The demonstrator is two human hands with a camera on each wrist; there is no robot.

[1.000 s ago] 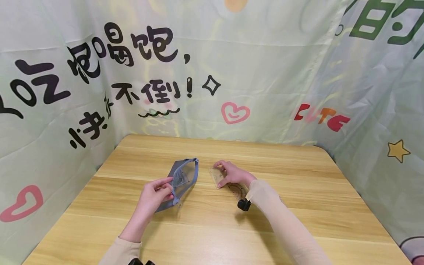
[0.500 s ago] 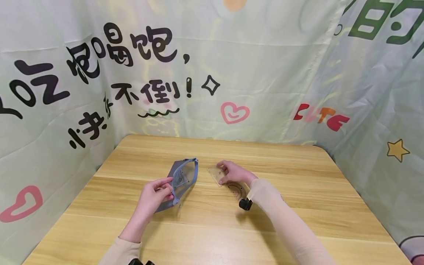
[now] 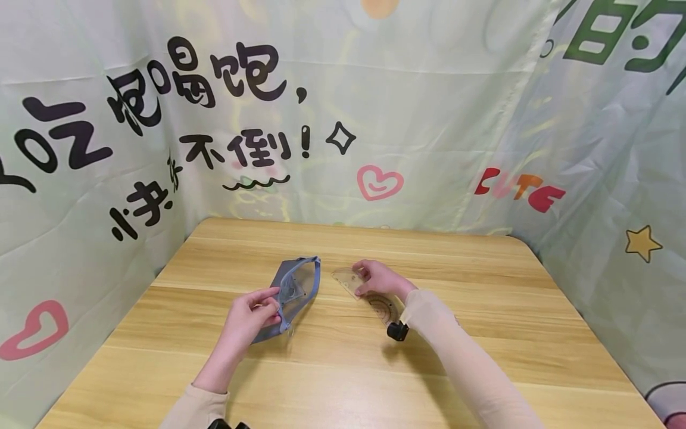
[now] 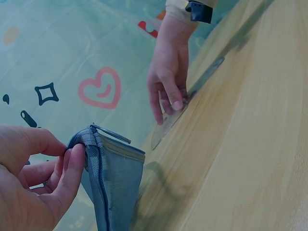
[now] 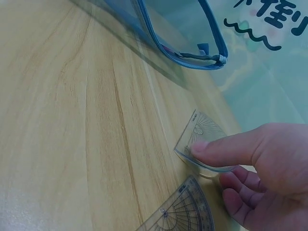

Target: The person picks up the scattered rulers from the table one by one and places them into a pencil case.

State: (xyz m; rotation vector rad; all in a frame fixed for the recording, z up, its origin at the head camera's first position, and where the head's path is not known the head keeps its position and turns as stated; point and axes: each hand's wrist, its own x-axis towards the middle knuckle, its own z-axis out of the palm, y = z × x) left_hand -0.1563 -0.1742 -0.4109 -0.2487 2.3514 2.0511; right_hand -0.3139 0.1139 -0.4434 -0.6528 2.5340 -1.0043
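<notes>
- Wooden table [image 3: 482,369] fills the head view, with printed cloth hung behind and at both sides. The left hand [image 3: 250,316] pinches the near edge of a blue mesh pouch [image 3: 293,287], propping it up so its mouth gapes to the right. The right hand [image 3: 382,280] lies just beside it, thumb and fingers closed on a small clear ruler [image 3: 347,280] whose far end is raised a little off the wood. A clear protractor [image 3: 384,308] lies flat under the wrist, next to a black wrist camera [image 3: 397,330].
- Left wrist view: the left hand [image 4: 33,187] nips the pouch [image 4: 113,187] between thumb and forefinger at its zip edge — a hold that seems meant to keep the opening up and steady. Beyond, the right hand [image 4: 168,77] curls its fingers down onto the ruler [image 4: 166,126], well apart from the pouch's rim.
- Right wrist view: the right hand [image 5: 262,173] has its thumb pressed on top of the ruler [image 5: 202,142] with fingers tucked beneath — a pinch grip, likely to tip the thin piece off the flat surface. The protractor [image 5: 185,211] sits untouched just nearer the camera, and the pouch [image 5: 178,33] stands open across the bare wood.
</notes>
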